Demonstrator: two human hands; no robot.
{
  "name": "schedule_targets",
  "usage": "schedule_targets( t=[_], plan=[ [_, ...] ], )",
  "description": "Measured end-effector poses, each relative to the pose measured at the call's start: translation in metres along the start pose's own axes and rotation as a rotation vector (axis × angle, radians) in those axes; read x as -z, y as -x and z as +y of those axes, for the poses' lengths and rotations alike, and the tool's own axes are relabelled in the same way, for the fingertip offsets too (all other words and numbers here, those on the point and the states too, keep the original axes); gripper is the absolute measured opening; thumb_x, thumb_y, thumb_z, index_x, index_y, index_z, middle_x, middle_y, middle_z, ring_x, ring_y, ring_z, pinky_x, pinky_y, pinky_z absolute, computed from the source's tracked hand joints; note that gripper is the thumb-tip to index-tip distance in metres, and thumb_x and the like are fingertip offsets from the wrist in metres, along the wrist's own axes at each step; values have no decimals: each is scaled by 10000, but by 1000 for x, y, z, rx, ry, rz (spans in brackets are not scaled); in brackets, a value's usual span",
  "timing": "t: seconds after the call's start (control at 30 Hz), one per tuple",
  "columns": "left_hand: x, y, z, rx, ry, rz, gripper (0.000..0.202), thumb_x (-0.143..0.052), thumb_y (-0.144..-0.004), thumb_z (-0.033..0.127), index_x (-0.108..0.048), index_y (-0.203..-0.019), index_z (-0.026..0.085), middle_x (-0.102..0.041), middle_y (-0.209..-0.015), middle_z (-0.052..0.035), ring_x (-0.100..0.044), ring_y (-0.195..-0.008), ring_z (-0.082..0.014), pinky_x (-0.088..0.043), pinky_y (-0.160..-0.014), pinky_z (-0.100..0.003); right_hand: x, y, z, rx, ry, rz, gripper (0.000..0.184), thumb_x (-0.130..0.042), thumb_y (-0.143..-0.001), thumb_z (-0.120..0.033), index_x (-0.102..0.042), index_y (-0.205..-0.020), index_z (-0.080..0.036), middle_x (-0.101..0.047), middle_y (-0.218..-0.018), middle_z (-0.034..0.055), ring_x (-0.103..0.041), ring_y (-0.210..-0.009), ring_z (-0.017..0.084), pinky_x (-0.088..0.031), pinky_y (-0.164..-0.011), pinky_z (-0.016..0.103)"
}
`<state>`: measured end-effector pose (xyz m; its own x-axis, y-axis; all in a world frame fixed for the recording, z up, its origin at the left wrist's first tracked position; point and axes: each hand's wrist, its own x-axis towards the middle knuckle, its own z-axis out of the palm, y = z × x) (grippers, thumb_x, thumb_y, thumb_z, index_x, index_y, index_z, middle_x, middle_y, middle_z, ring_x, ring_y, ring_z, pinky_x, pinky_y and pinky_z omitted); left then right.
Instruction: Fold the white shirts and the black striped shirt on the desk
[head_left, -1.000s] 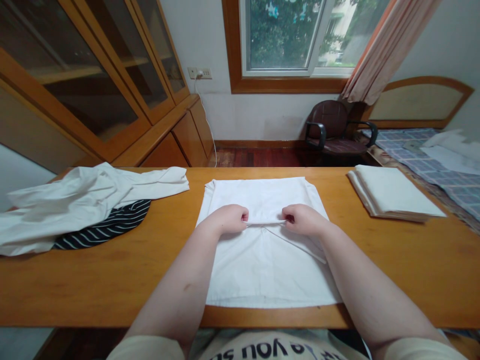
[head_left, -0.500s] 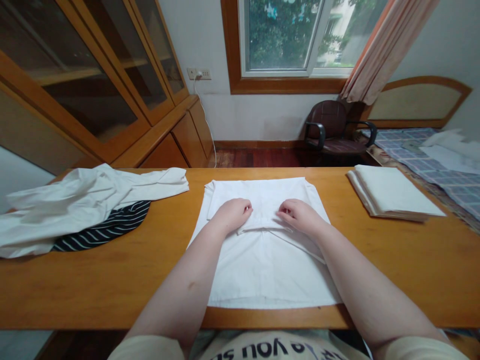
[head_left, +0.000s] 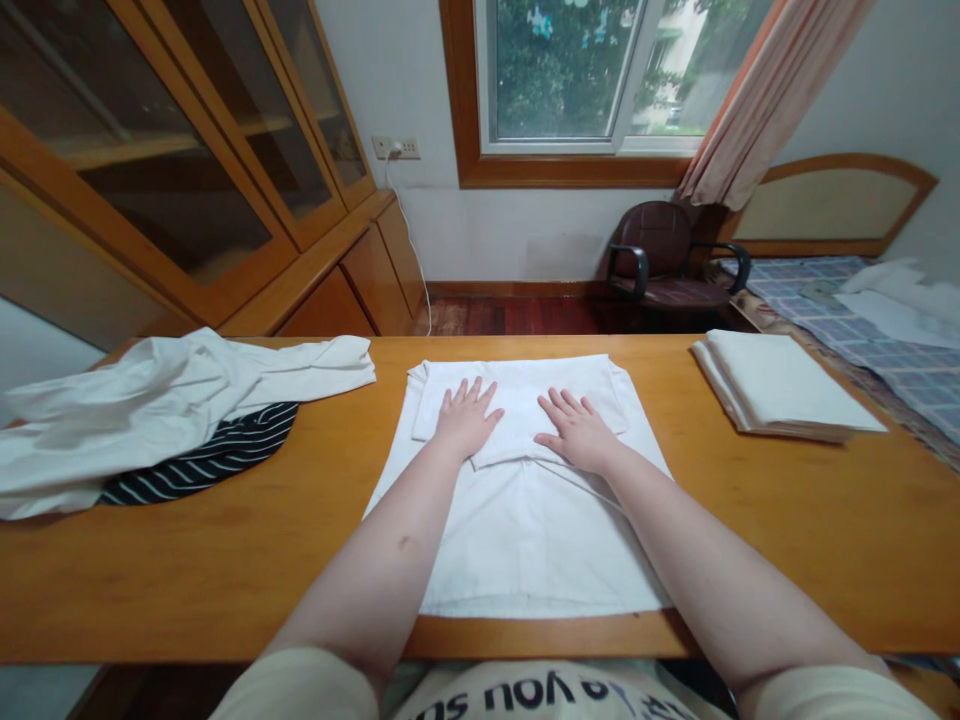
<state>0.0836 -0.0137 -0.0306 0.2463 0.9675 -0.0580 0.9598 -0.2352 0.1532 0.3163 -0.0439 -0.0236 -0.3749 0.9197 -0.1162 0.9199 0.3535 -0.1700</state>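
A white garment (head_left: 525,520) lies flat in the middle of the wooden table (head_left: 787,520), with a folded-over flap across its far half. My left hand (head_left: 466,420) rests palm down on that flap, fingers stretched out and apart. My right hand (head_left: 574,432) lies flat beside it on the same flap, fingers spread. Neither hand holds anything.
A crumpled white garment (head_left: 150,410) lies over a dark striped one (head_left: 202,455) at the table's left end. A stack of folded white cloth (head_left: 784,385) sits at the right. Beyond are a wooden cabinet (head_left: 225,200), a dark chair (head_left: 667,260), a bed (head_left: 877,320).
My hands carried the pinched fabric edge away from me, let it go and opened flat on the folded flap. The garment's left edge shifted slightly.
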Motion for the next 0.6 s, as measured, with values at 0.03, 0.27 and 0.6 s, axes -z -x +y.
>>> schedule_targets(
  t=[0.03, 0.27, 0.6],
  plan=[
    [0, -3, -6, 58, -2, 3, 620, -256, -907, 557, -248, -1470, 298, -176, -1552, -40, -114, -1422, -298, -115, -1123, -529, 0, 0, 4, -35, 7, -1, 770, -263, -873, -676, -225, -1487, -213, -142, -1552, 87, -123, -1420, 283, -132, -1120, 504],
    [5, -14, -30, 318, -19, 38, 707, -235, -882, 594, -225, -1483, 222, -144, -1555, -93, -99, -1423, -297, -117, -1134, -487, 2, -4, 38, -284, 44, 37, 795, -256, -884, -652, -198, -1488, -139, -130, -1552, 142, -105, -1424, 262, -122, -1129, 442],
    [15, -21, -37, 354, -44, 36, 781, -276, -847, 629, -332, -1426, 108, -260, -1510, -177, -247, -1384, -308, -242, -1101, -430, 11, -6, 38, -377, 25, 68, 750, -315, -886, -605, -272, -1451, -114, -228, -1527, 154, -201, -1397, 250, -218, -1087, 471]
  ],
)
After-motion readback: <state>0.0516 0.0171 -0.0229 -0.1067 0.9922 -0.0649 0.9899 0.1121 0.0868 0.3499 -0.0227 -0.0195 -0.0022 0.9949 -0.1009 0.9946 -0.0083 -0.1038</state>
